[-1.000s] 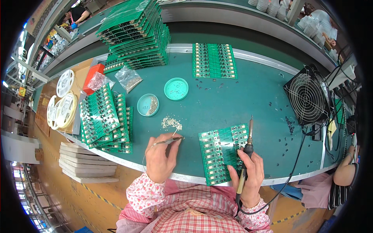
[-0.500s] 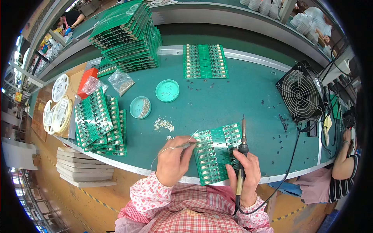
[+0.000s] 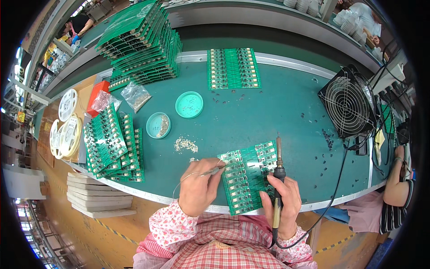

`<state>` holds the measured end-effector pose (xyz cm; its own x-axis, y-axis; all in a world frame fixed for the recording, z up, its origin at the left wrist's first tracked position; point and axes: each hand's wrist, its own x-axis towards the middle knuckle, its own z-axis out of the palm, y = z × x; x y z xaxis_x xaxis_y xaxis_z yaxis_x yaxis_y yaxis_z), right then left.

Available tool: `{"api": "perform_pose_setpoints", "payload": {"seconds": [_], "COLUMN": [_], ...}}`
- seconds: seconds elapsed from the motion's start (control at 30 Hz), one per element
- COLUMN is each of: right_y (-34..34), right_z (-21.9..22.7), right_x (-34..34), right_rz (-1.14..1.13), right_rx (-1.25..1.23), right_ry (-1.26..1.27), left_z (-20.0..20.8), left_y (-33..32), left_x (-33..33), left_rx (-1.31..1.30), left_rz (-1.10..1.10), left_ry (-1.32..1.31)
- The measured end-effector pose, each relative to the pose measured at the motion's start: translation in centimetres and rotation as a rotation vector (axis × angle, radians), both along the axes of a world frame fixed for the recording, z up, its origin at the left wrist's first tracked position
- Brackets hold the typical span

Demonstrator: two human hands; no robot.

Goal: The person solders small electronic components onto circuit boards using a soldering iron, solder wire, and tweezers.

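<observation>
My left hand (image 3: 197, 186) pinches a length of thin solder wire (image 3: 184, 178) that loops back toward my wrist. Its fingertips are at the upper left edge of a green circuit board panel (image 3: 245, 181), which lies at the front of the bench. A soldering iron (image 3: 278, 172) is held in my right hand (image 3: 285, 204), its tip pointing away from me, above the panel's right edge. The thumb and index finger of that hand rest against the same panel. Rows of small white and black components run along both sides of the board.
Finished-looking panels are piled at left (image 3: 107, 143) and in a tall stack (image 3: 143, 49). Two round turquoise dishes (image 3: 189, 105) hold small parts; loose parts (image 3: 186, 145) lie nearby. At right stands a black fan (image 3: 347, 102) beside cables. Another person's arm (image 3: 394, 172) is at far right.
My left hand has shifted slightly left and down, and the wire end now lies closer over the panel's upper left corner. The right hand keeps its hold on the iron.
</observation>
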<state>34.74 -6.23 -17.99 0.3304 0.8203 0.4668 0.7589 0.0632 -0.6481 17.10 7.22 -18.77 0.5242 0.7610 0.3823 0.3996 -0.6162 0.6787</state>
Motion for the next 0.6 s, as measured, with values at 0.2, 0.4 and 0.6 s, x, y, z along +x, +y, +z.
{"api": "perform_pose_setpoints", "payload": {"seconds": [0.2, 0.4, 0.6], "right_y": [0.4, 0.6, 1.7], "right_z": [0.8, -0.1, 0.0], "right_x": [0.2, -0.9, -1.4], "right_rz": [0.028, 0.071, 0.168], "right_rx": [0.045, 0.154, 0.164], "right_ry": [-0.016, 0.529, 0.76], "left_z": [0.1, 0.3, 0.3], "left_y": [0.1, 0.1, 0.1], "left_x": [-0.1, -0.1, 0.0], "left_rx": [0.01, 0.027, 0.009], "left_rz": [0.002, -0.005, -0.007], "left_ry": [0.027, 0.038, 0.023]}}
